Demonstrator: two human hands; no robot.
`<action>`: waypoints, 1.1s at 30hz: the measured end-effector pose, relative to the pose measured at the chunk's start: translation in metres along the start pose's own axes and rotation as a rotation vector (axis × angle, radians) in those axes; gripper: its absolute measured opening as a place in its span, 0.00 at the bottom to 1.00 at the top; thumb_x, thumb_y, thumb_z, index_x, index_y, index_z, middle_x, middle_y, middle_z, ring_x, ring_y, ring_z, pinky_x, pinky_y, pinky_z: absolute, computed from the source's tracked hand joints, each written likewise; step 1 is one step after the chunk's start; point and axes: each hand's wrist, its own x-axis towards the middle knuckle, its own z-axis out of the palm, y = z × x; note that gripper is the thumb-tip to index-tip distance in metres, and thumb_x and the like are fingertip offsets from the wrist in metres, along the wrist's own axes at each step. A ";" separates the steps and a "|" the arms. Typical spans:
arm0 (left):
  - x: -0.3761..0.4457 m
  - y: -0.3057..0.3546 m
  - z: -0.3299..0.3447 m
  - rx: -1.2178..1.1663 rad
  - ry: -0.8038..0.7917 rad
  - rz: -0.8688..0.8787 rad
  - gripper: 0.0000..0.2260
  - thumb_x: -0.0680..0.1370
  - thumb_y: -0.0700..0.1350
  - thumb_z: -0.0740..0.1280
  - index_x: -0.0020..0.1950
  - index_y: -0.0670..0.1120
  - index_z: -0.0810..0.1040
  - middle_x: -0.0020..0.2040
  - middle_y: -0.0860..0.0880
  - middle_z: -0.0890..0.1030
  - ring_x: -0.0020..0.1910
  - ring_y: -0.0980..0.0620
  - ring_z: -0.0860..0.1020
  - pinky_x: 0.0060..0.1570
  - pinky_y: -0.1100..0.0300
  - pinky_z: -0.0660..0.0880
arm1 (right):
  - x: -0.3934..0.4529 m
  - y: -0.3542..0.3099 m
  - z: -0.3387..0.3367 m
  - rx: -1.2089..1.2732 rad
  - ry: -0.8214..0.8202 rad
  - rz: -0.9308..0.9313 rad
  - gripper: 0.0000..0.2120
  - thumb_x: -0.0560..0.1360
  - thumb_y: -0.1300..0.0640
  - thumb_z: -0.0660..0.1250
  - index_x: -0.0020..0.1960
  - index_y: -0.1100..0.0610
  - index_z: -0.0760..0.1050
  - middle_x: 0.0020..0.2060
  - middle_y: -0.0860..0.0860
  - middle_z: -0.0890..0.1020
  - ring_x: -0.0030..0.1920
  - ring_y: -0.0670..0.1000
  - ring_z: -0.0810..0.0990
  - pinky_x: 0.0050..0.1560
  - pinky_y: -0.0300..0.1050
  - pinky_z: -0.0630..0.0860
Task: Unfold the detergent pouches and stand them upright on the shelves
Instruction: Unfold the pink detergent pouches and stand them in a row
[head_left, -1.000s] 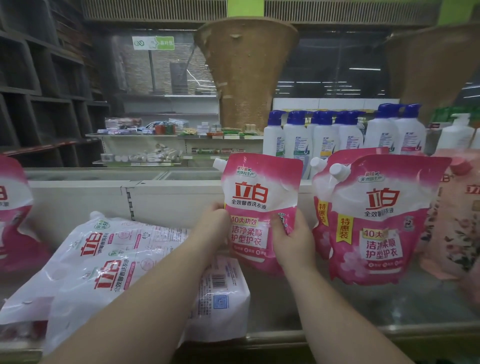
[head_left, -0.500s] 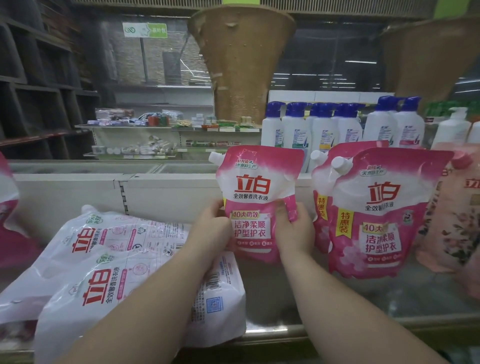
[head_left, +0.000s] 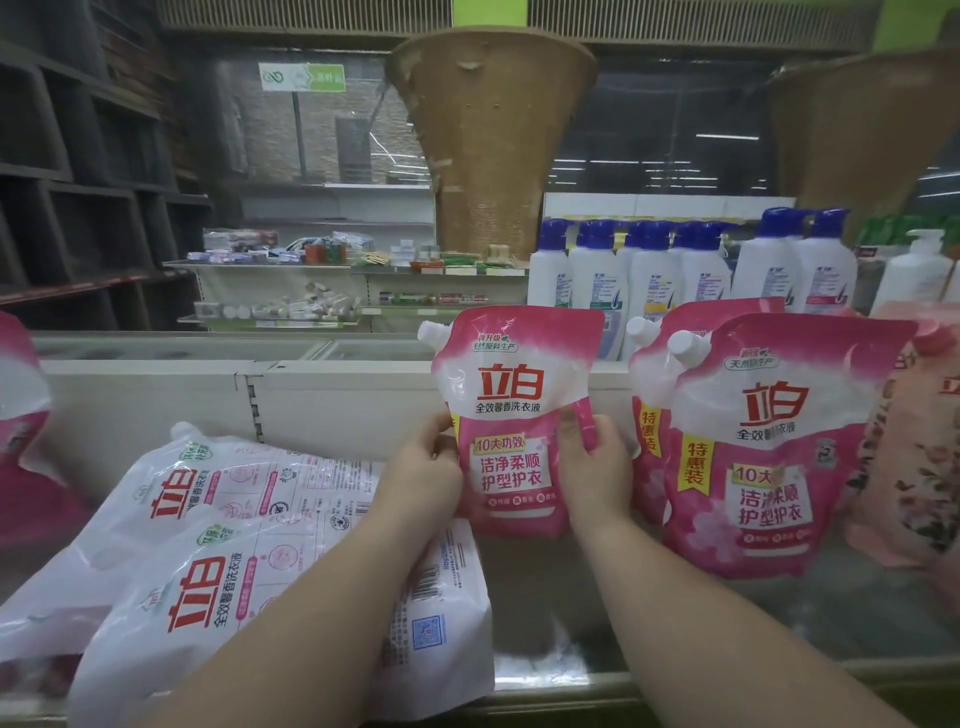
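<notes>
The pink detergent pouch (head_left: 511, 415) stands upright between both hands over the shelf (head_left: 649, 613), its white spout cap at the upper left and its base down near the shelf surface; whether it rests there I cannot tell. The left hand (head_left: 423, 475) pinches its left edge and the right hand (head_left: 592, 467) grips its right edge, thumb across the front, so the two hands are apart with the pouch clamped between them. Just to the right, two larger pink pouches (head_left: 769, 457) stand one behind the other, and to the left a pile of white flat pouches (head_left: 249, 551) lies on the shelf, one corner just under the left wrist. My worry is the bottom: if the gusset is not spread, the pouch will likely slump forward or sideways once released, and it could knock the neighbours. Letting go one hand at a time might twist it. A forearm could also drag the flat pile toward the shelf's front lip.
</notes>
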 end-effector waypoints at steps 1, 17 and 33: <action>0.002 0.000 0.000 0.002 0.011 0.004 0.18 0.85 0.44 0.57 0.60 0.64 0.81 0.47 0.57 0.88 0.47 0.52 0.87 0.50 0.48 0.85 | 0.001 0.000 0.000 -0.003 -0.003 -0.005 0.20 0.83 0.38 0.64 0.45 0.54 0.75 0.38 0.48 0.84 0.32 0.35 0.82 0.25 0.28 0.72; 0.023 0.012 -0.011 0.700 -0.048 0.053 0.12 0.79 0.43 0.65 0.53 0.59 0.84 0.45 0.58 0.86 0.46 0.52 0.84 0.53 0.53 0.83 | 0.000 0.007 0.000 0.094 0.006 -0.003 0.22 0.83 0.41 0.64 0.42 0.58 0.70 0.33 0.50 0.82 0.31 0.40 0.84 0.26 0.31 0.75; 0.022 0.007 -0.003 0.620 0.056 0.036 0.13 0.82 0.40 0.62 0.52 0.60 0.74 0.40 0.61 0.76 0.40 0.59 0.75 0.40 0.63 0.71 | 0.008 0.023 0.005 0.066 0.155 -0.020 0.22 0.86 0.44 0.59 0.43 0.61 0.71 0.35 0.53 0.81 0.33 0.43 0.83 0.30 0.39 0.77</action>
